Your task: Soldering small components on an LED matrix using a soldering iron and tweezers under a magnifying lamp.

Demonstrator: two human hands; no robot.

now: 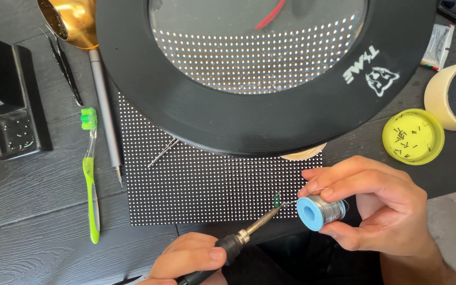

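A black panel [196, 179] studded with rows of small white dots lies flat on the dark wooden table. My left hand [186, 258] grips a soldering iron [238, 240], its tip touching a small green spot [276, 200] near the panel's lower right. My right hand [381, 208] holds a blue spool of solder wire [320, 211] just right of that spot, a thin strand of wire reaching toward the iron's tip. A large round black-rimmed magnifier [259, 68] hangs over the panel's upper part.
A green toothbrush [91, 174], a grey pen-like tool [106, 116] and black tweezers [67, 68] lie left of the panel. A black stand [11, 100] sits far left. A yellow lid with small parts [412, 136] and a tape roll [452, 95] are at right.
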